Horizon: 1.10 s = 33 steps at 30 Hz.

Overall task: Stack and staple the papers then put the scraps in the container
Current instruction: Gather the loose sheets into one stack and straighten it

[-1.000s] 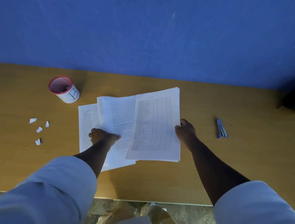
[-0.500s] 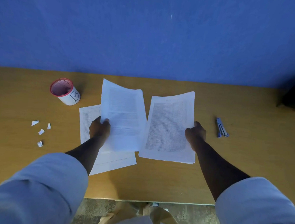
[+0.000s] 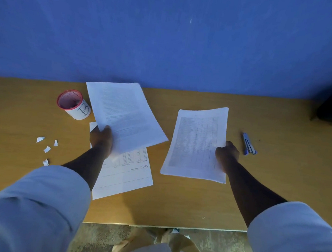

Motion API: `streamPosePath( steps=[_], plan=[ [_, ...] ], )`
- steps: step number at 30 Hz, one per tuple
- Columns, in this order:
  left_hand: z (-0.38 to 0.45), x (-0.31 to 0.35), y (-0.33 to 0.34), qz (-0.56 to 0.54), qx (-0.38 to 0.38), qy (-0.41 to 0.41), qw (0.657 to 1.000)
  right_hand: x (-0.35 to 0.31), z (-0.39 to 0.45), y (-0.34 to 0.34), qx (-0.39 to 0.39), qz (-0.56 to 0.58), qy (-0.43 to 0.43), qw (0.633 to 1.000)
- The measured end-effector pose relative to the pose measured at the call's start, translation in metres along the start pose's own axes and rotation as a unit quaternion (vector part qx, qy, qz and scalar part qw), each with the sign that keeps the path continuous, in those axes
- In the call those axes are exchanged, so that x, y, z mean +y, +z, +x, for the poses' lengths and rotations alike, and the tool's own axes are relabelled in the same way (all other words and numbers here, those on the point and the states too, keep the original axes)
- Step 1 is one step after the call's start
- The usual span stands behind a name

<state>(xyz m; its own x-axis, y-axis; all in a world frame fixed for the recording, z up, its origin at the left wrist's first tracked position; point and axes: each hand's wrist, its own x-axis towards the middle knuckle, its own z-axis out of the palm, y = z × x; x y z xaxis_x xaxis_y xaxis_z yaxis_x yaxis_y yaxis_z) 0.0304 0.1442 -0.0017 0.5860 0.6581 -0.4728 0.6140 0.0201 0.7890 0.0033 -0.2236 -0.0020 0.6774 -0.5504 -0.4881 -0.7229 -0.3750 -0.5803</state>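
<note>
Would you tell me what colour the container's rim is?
The container's rim is red, seen best in the head view.

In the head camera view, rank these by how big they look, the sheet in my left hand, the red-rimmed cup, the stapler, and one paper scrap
1. Sheet in the left hand, though raised nearer the camera
2. Red-rimmed cup
3. Stapler
4. Paper scrap

Matt white paper sheets [image 3: 126, 112] on a smooth wood-look table [image 3: 175, 202] — painted, faintly rough wall [image 3: 168, 36] behind.
</note>
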Motion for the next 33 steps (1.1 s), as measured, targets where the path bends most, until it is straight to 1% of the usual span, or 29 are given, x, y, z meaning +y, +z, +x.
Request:
streamPosePath(
  steps=[2,4,7,10,13,16,19,22,24,28,30,33],
  plan=[
    [0.001,0.002,-0.001,0.002,0.011,0.007,1.000,0.002,0.001,-0.003,0.001,-0.001,-0.002,1.000],
    [0.001,0.003,0.000,0.004,0.000,0.009,1.000,0.003,0.001,-0.004,0.002,0.007,-0.001,1.000],
    [-0.006,0.005,0.005,0.019,-0.059,0.008,0.998,0.001,-0.001,-0.004,-0.011,0.018,0.002,1.000],
    [-0.012,0.005,0.012,0.034,-0.135,0.005,0.990,-0.005,-0.007,0.000,-0.056,0.020,-0.005,0.998],
    [-0.018,0.006,0.020,0.058,-0.205,0.012,0.977,-0.013,-0.014,0.007,-0.118,0.066,-0.003,0.991],
    [-0.026,0.008,0.026,0.098,-0.254,0.011,0.962,-0.020,-0.019,0.014,-0.168,0.099,-0.003,0.981],
    [-0.034,0.008,0.032,0.150,-0.301,0.015,0.942,-0.026,-0.022,0.020,-0.204,0.160,0.009,0.966],
    [-0.038,0.005,0.036,0.134,-0.346,0.010,0.928,-0.029,-0.024,0.024,-0.229,0.196,0.009,0.953],
    [-0.037,0.000,0.038,0.122,-0.366,0.021,0.922,-0.029,-0.025,0.025,-0.242,0.212,0.004,0.947],
    [-0.035,-0.002,0.038,0.083,-0.330,0.033,0.940,-0.031,-0.029,0.025,-0.264,0.224,0.002,0.938],
    [-0.033,-0.003,0.037,0.069,-0.356,0.031,0.931,-0.031,-0.030,0.025,-0.275,0.233,0.003,0.933],
    [-0.033,-0.004,0.034,0.036,-0.407,-0.005,0.913,-0.032,-0.033,0.026,-0.291,0.221,0.000,0.931]
  ],
)
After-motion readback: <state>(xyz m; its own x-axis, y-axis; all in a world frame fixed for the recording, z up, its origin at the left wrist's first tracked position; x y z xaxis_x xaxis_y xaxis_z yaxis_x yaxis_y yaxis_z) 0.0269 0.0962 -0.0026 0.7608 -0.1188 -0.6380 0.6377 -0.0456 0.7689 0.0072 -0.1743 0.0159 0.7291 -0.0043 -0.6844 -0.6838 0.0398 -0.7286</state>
